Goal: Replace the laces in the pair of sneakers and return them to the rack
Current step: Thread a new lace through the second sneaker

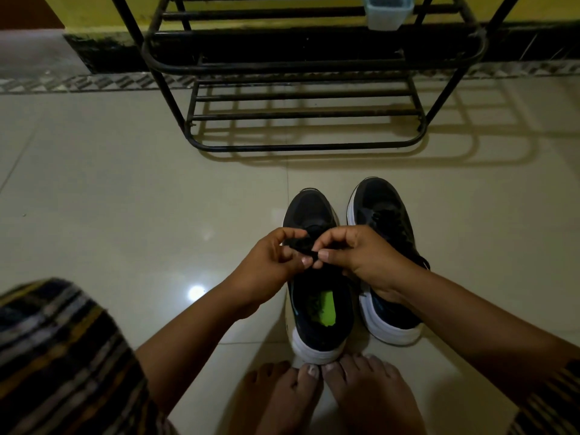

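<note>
Bare toes (317, 372) are touching the near sneaker's (317, 309) white heel. Over its tongue, the left hand (276, 262) and right hand (354, 252) are each pinching the black lace (306, 246). The second sneaker (381, 215) is sitting just beside it; the rack (301, 67) is standing beyond.

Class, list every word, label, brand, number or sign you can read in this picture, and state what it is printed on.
None can be read.
Left sneaker: its green insole patch carries dark marks, too blurred to read.
Right sneaker: no legible logo.
Rack and pale container: no lettering visible.
</note>
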